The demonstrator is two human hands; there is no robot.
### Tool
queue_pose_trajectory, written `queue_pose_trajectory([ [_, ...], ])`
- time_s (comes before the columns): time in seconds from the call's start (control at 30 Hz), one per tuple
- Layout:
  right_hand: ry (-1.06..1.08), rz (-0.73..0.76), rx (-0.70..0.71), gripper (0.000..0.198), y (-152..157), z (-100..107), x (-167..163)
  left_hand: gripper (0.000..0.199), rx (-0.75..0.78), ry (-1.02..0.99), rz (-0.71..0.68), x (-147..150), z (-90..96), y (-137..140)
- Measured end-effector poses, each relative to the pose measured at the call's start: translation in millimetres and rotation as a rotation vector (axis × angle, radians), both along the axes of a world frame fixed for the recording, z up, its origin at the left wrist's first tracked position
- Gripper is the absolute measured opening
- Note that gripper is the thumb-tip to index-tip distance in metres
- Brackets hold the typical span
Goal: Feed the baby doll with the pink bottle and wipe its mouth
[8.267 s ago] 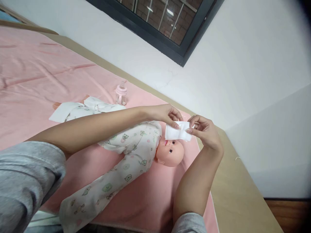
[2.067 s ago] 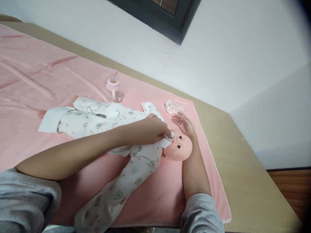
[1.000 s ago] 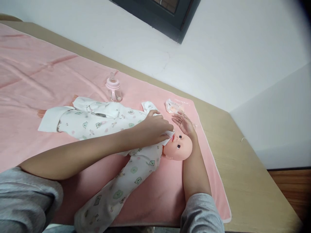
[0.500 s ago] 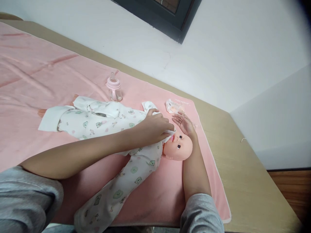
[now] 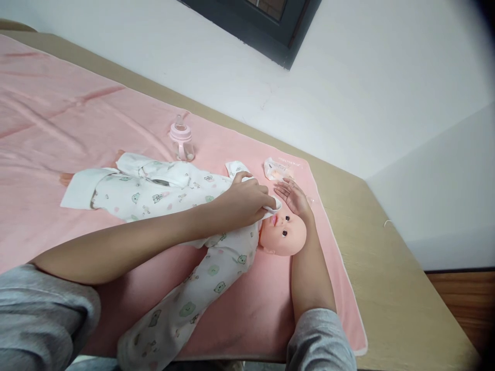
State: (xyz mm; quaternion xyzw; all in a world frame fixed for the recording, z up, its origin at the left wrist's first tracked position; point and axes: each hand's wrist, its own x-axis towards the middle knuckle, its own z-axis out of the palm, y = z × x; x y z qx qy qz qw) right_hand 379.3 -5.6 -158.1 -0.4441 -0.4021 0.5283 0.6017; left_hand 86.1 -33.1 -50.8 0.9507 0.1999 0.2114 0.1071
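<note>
A baby doll point(image 5: 285, 236) lies on its back on a pink blanket point(image 5: 247, 309), its bald head toward the right. It wears a white outfit point(image 5: 162, 193) printed with green and pink figures; one long sleeve trails toward the front edge. My left hand point(image 5: 247, 200) is closed over the doll's chest and neck. Its fingers pinch white cloth point(image 5: 275, 207) beside the doll's mouth; whether this belongs to the outfit I cannot tell. My right hand point(image 5: 294, 197) rests open, palm up, beyond the head, with the forearm against the crown.
A baby bottle point(image 5: 182, 140) with a pink collar and handle stands on the blanket behind the doll's legs. A small clear plastic packet point(image 5: 276, 169) lies near my right fingertips. The wooden table point(image 5: 371, 257) borders a white wall along the back.
The white cloth in my left fingers has shifted slightly and curled at the doll's mouth. My right hand and the doll look unmoved.
</note>
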Motion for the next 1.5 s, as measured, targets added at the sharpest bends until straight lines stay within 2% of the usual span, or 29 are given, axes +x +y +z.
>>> queue_pose_trajectory([
  [0.37, 0.008, -0.009, -0.001, 0.038, -1.6, 2.0, -1.8, 0.032, 0.041, 0.005, -0.005, 0.5, -1.6, 2.2],
  [0.67, 0.021, -0.006, -0.009, 0.041, -1.7, 2.9, -2.6, 0.035, -0.011, 0.018, 0.012, -0.4, 2.9, 0.7],
  [0.9, 0.006, -0.010, -0.019, 0.041, -0.8, 2.7, -2.1, 0.037, -0.173, -0.016, -0.070, -2.8, 11.4, -6.7],
  [1.07, -0.002, -0.019, -0.025, 0.043, -2.0, 3.5, -2.8, 0.041, -0.170, -0.003, -0.083, -2.2, 8.1, -8.3],
  [1.37, 0.007, 0.001, -0.017, 0.040, -1.5, 3.1, -1.9, 0.040, -0.210, 0.052, -0.050, -0.3, 14.5, -9.7],
  [1.5, 0.004, 0.002, -0.013, 0.040, -2.0, 3.5, -2.4, 0.039, -0.194, 0.034, -0.039, 1.1, 11.0, -8.2],
])
